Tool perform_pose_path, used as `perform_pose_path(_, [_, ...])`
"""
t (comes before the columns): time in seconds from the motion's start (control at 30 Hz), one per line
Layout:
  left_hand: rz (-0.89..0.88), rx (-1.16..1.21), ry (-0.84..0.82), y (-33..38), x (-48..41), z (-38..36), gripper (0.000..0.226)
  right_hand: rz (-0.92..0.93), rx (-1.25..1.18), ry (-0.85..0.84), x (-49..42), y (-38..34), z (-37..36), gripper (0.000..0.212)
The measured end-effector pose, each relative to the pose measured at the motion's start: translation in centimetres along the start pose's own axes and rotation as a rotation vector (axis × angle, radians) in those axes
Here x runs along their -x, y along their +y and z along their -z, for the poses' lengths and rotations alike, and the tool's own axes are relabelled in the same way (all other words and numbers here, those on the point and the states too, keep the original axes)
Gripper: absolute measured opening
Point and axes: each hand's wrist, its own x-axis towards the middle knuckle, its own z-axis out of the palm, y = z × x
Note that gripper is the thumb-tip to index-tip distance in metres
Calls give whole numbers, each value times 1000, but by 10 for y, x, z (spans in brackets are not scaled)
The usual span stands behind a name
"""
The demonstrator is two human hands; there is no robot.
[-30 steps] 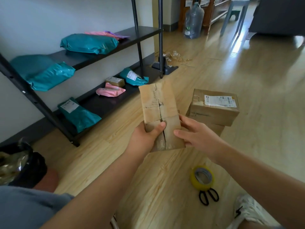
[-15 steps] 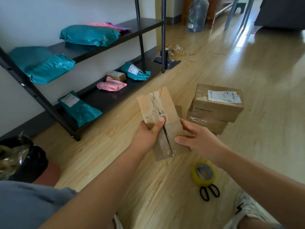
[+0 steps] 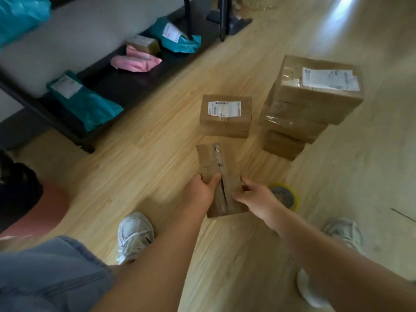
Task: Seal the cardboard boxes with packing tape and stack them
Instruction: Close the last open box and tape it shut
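Observation:
A narrow cardboard box (image 3: 216, 163) with its centre seam gaping is held low over the floor. My left hand (image 3: 201, 190) grips its left side, thumb lying across the top flap. My right hand (image 3: 255, 197) grips the right edge. Just beyond it, a small labelled box (image 3: 226, 117) sits on the floor. To the right stands a stack of three taped boxes (image 3: 315, 102), the top one bearing a white label. A yellow roll of packing tape (image 3: 284, 197) lies on the floor behind my right wrist, partly hidden.
A black shelf rack (image 3: 74, 131) runs along the wall at left, holding teal and pink mailer bags (image 3: 87, 104) and a small carton. My white shoes (image 3: 135, 235) rest on the wooden floor. A black bag (image 3: 18, 183) sits at the left edge.
The view has tilted down and the open box has dropped toward the floor, nearer my feet. The small labelled box has come into view. Both hands keep hold of the box.

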Motion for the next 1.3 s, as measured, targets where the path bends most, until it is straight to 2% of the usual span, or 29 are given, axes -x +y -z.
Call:
perform_pose_path(0.2, [43, 17, -126, -39, -21, -35, 47, -38, 56, 27, -23, 30, -14, 52])
perform_pose_path(0.4, [-35, -25, -106, -44, -32, -34, 38, 22, 99, 39, -35, 39, -16, 52])
perform_pose_path(0.5, [-69, -44, -82, -41, -34, -30, 38, 23, 164, 27, -36, 44, -8, 40])
perform_pose_path(0.67, [-135, -71, -42, -40, -36, -23, 38, -23, 548, 373, -36, 87, 40, 34])
perform_pose_path(0.73, [-118, -52, -42, -40, -37, -24, 45, -90, 669, 324, -34, 99, 57, 40])
perform_pose_path(0.87, [-66, -48, 21, -37, -38, -27, 54, -208, 1033, 42, -40, 109, 64, 53])
perform_pose_path(0.97, [-93, -69, 105, -36, -34, -30, 48, -199, 1151, 38, -45, 112, 60, 46])
perform_pose_path(1.13, [-190, -63, 238, -23, -20, -28, 38, -235, 1070, 108, -46, 108, 61, 49])
perform_pose_path(1.2, [-248, -66, 247, -15, -17, -26, 36, -226, 909, 168, -42, 102, 65, 49])
perform_pose_path(1.3, [-363, -65, 174, -2, -12, -23, 34, -133, 605, 243, -28, 90, 73, 44])
